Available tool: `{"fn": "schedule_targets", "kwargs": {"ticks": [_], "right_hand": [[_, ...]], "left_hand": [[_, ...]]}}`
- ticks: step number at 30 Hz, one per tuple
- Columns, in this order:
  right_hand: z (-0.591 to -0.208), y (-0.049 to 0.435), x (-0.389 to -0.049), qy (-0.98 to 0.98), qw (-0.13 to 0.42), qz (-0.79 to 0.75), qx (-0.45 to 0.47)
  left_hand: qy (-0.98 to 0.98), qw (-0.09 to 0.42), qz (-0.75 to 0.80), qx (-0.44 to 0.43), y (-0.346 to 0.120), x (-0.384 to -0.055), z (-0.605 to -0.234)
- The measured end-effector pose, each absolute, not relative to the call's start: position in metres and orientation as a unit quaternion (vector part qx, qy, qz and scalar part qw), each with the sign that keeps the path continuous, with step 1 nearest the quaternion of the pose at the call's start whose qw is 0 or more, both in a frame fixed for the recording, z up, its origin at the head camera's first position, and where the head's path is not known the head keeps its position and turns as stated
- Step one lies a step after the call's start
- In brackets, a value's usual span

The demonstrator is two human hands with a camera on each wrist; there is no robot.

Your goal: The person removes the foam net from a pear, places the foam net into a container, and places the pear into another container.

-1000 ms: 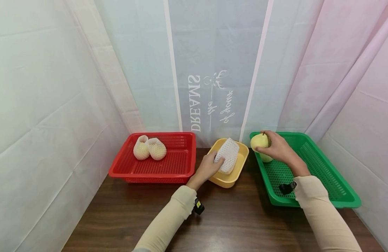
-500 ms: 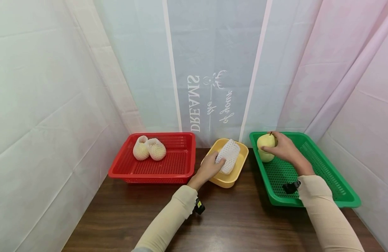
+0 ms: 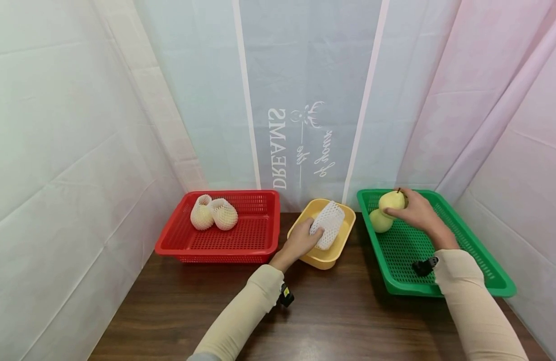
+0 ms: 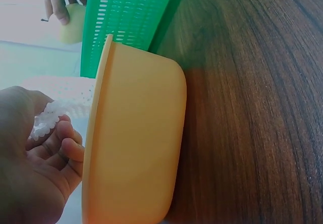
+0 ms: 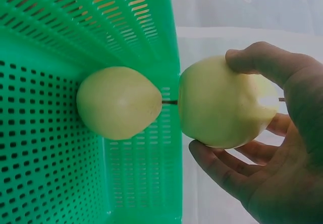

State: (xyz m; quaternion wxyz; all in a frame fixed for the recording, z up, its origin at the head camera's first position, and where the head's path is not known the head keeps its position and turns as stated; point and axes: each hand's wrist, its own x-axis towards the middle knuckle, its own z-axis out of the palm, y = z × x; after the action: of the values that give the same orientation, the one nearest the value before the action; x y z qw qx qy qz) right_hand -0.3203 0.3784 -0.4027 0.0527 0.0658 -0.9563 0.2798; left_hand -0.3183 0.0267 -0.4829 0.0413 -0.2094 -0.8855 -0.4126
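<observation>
In the head view my left hand (image 3: 301, 238) pinches a white foam fruit net (image 3: 328, 223) between thumb and fingers, over the yellow basin (image 3: 324, 261). The left wrist view shows the net's scalloped end by the thumb. My right hand (image 3: 415, 211) grips a pale yellow-green pear (image 3: 391, 202), stem up, over the far left part of the green basket (image 3: 385, 273). A second pear (image 3: 381, 221) sits in that basket, against its left wall. From the right wrist view, the held pear (image 5: 222, 103) is above the basket's rim, right over the other pear's stem.
At the left stands a red basket (image 3: 255, 253) with two fruits in foam nets (image 3: 214, 213). All the containers rest on a dark wooden table (image 3: 323, 321). A printed curtain (image 3: 309, 65) hangs behind, and pale cloth walls (image 3: 61, 175) close off both sides.
My right hand has moved right with the pear, from the green basket's left rim to farther inside, uncovering more of the second pear. The left hand and net have barely shifted.
</observation>
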Motion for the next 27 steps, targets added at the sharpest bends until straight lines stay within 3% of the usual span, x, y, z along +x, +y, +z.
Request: {"fn": "schedule_targets", "kwargs": {"ticks": [9, 27], "right_hand": [[-0.407, 0.394, -0.321, -0.958, 0.057, 0.277, 0.052], [-0.419, 0.419, -0.327, -0.963, 0.027, 0.268, 0.021]], "left_hand": [[-0.883, 0.069, -0.408, -0.221, 0.033, -0.344, -0.516], [-0.906, 0.016, -0.374, -0.195, 0.030, -0.319, -0.485]]}}
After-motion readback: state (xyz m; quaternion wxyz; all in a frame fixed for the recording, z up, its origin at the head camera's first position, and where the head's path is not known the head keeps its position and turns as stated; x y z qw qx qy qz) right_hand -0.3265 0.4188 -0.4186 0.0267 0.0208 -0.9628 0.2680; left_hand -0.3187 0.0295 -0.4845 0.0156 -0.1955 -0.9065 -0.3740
